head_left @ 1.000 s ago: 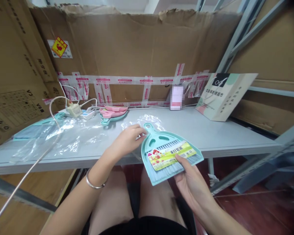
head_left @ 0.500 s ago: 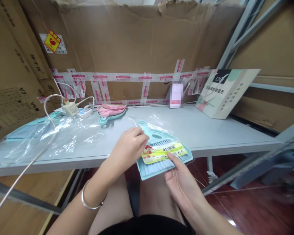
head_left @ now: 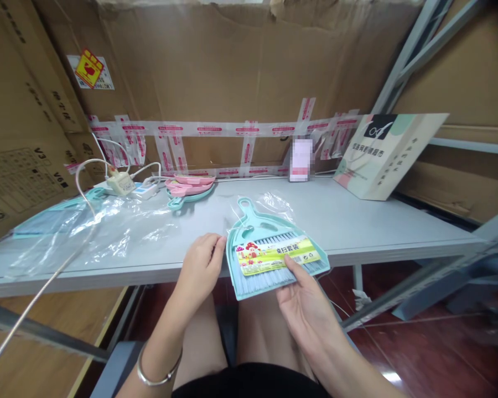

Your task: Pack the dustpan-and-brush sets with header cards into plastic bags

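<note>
- Moved since the earlier frame: the bare left hand, from over the left part of a mint-green, fan-shaped plastic dustpan-and-brush set to just beside its left edge, baring that part.
- Dustpan-and-brush set: landmark for all entries; tilted, handle away from the wearer, overhanging the front of a flat grey tabletop.
- Right hand: grasping the set's wide near edge, thumb on a yellow-green printed card label.
- Left hand: fingers curled together; whether they pinch anything cannot be told.
- Thin clear plastic film: behind the set, around its handle end.
- Nested pink and mint plastic dustpans: behind the set, to its left.
- Large crumpled clear plastic sheet: left of the set.
- Handling note, by judgement: the step seems to be managing film around the set; best keep the right thumb firm, without creasing the label, and draw film gently, clear of the bristles.
</note>
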The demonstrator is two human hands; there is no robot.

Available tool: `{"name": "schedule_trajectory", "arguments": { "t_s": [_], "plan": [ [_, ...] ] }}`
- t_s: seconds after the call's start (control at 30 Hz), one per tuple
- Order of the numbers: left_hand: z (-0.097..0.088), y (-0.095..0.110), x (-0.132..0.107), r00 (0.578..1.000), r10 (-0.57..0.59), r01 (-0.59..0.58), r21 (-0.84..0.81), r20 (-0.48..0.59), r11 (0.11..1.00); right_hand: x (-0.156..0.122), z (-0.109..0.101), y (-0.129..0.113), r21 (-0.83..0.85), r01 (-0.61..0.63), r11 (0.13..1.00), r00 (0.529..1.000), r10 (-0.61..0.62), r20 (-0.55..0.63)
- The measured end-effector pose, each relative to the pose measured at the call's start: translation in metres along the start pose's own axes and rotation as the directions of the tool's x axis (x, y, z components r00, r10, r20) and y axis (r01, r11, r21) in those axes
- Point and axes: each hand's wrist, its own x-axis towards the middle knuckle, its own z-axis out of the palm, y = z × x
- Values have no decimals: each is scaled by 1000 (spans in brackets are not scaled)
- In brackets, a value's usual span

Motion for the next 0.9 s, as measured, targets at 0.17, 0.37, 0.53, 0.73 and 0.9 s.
{"name": "schedule_trajectory", "arguments": {
  "t_s": [0.17,0.37,0.53,0.73,0.9],
  "plan": [
    [-2,3,-6,999,-27,29,-114,19,993,2,3,-2,5,9,1000,1000,-9,19],
    [-21,12,-28,987,85,-73,-87,137,994,8,7,-2,-29,-29,999,1000,28,-10],
    [-49,24,-24,990,108,-118,121,89,986,9,8,3,-60,-41,997,999,41,5],
    [-39,48,37,912,360,-408,369,196,835,17,31,11,-43,-77,996,995,80,61],
    [-15,45,82,888,271,-447,561,371,696,30,51,19,9,-80,997,996,79,52]
  ]
}}
